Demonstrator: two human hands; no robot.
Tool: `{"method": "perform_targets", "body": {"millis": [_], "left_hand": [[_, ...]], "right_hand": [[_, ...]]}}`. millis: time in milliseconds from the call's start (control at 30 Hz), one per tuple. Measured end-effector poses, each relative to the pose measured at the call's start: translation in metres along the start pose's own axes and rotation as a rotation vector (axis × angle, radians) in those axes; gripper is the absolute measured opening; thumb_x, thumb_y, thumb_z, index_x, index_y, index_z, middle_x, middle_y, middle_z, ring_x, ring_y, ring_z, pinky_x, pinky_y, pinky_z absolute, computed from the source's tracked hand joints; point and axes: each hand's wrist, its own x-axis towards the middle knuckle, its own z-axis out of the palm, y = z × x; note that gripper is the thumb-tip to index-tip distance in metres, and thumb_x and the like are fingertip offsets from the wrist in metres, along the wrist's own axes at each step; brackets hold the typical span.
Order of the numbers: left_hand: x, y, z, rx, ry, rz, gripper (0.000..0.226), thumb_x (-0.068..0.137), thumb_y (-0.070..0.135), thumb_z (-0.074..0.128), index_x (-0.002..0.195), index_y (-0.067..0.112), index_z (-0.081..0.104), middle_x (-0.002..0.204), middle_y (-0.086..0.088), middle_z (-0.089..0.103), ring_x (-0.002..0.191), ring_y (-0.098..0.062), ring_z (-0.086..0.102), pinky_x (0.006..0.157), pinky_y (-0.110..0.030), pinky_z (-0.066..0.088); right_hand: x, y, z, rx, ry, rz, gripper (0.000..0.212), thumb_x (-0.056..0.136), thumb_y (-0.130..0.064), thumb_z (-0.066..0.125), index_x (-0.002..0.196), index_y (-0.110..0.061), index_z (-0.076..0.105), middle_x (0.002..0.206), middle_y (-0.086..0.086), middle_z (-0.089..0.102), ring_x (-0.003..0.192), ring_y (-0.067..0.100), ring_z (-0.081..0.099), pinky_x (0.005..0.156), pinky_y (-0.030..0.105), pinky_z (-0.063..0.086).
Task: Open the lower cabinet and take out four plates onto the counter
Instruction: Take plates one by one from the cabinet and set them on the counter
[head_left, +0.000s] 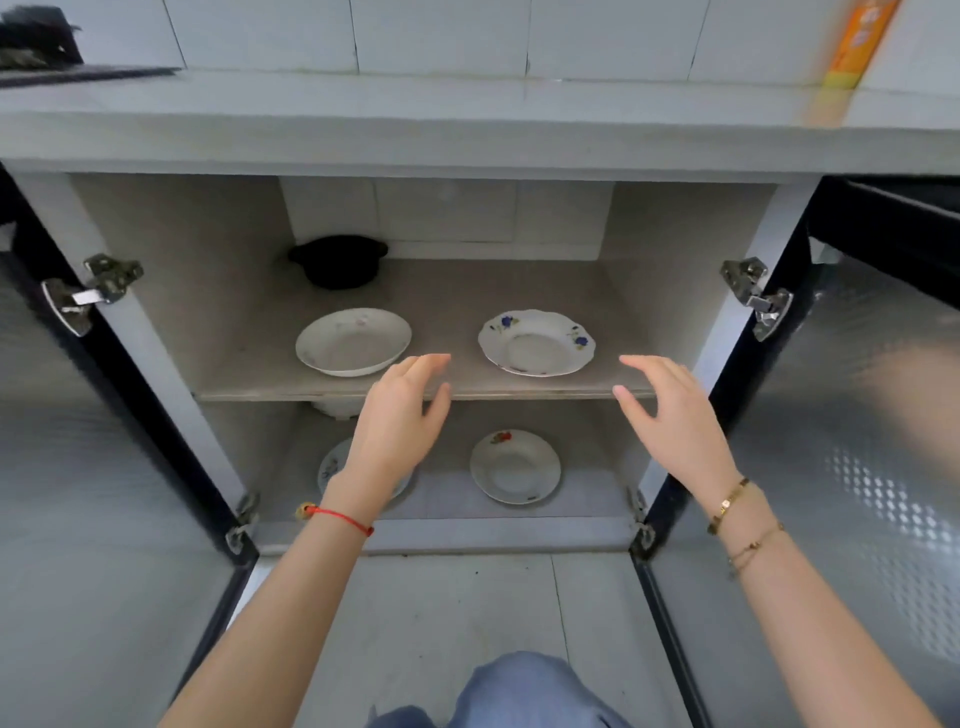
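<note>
Both doors of the lower cabinet (171, 322) stand open, and 4 plates lie inside, none yet on the counter (467, 132); 2 sit on the upper shelf (441, 301) and 2 on the cabinet floor below it. The left hand (397, 415) and the right hand (670, 415) hover at the shelf's front edge, fingers straight and spread, holding nothing. The blue-flowered plate (537, 343) lies on the shelf near its front edge, between the 2 hands and just beyond their fingertips, so both sit about equally near it; the plain white plate (353, 340) lies to the left of the left hand, near the same edge. On the floor below, the red-flowered plate (514, 466) shows whole, while the fourth plate (328, 467) is mostly hidden behind the left wrist. A black pot (340, 260) stands at the shelf's back left; a pale object under the shelf edge is cut off and I cannot tell what it is; an orange item at the counter's right end is blurred.
</note>
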Motion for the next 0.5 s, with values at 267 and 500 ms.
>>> {"method": "perform_targets", "body": {"millis": [267, 500], "left_hand": [[0.083, -0.045, 0.071, -0.023, -0.073, -0.143, 0.036, 0.092, 0.024, 0.057, 0.125, 0.010, 0.059, 0.115, -0.009, 0.067, 0.106, -0.026, 0.063, 0.091, -0.038, 0.050], [0.142, -0.069, 0.122, 0.064, -0.238, -0.300, 0.042, 0.091, 0.042, 0.055, 0.125, 0.017, 0.059, 0.115, -0.007, 0.069, 0.104, -0.031, 0.064, 0.087, -0.040, 0.053]], "right_hand": [[0.088, 0.058, 0.075, -0.003, -0.072, 0.128, 0.036, 0.092, -0.030, 0.055, 0.124, -0.012, 0.056, 0.122, 0.009, 0.061, 0.111, 0.028, 0.057, 0.091, 0.036, 0.048], [0.139, 0.090, 0.123, -0.030, -0.151, 0.288, 0.032, 0.092, -0.032, 0.054, 0.114, -0.010, 0.062, 0.111, 0.016, 0.065, 0.101, 0.036, 0.060, 0.078, 0.036, 0.048]]}}
